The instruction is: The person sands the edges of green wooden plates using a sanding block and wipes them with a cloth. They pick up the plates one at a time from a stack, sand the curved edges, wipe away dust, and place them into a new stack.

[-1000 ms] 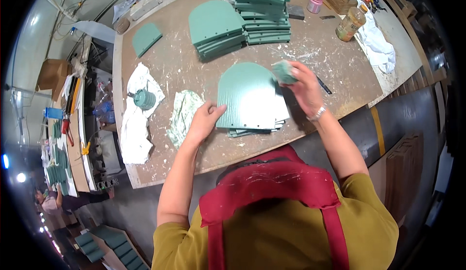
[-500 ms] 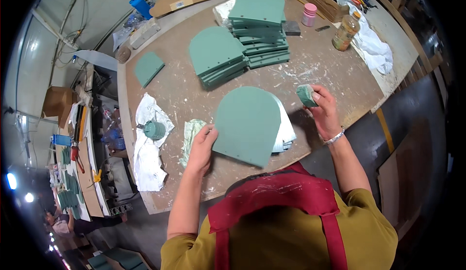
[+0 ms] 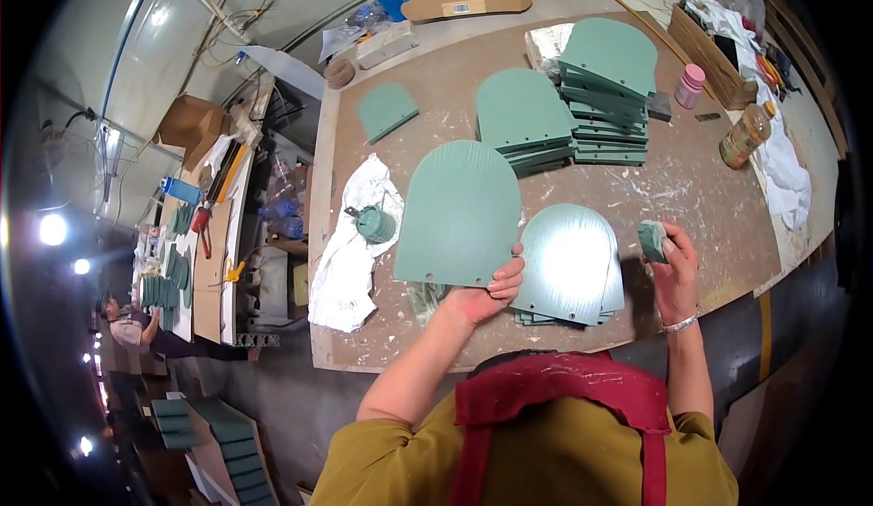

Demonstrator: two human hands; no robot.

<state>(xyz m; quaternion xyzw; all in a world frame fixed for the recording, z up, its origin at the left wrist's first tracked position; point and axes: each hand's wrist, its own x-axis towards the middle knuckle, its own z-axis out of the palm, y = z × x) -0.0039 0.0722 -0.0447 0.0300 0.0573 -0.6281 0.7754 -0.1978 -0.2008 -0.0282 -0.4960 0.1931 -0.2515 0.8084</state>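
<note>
My left hand (image 3: 489, 295) grips a green arched panel (image 3: 457, 210) left of the glossy panel stack (image 3: 566, 256); right of that stack, my right hand (image 3: 676, 270) pinches a small green block (image 3: 650, 241).

Left hand (image 3: 491, 293) angled rightward, fingers curled — right hand (image 3: 676, 270) pinching — 2 hands well apart.

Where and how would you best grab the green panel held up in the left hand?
Probably pinch the panel by its straight left edge, from the left: it's broad and flat, that edge is free, and the left hand holds its lower right.
</note>
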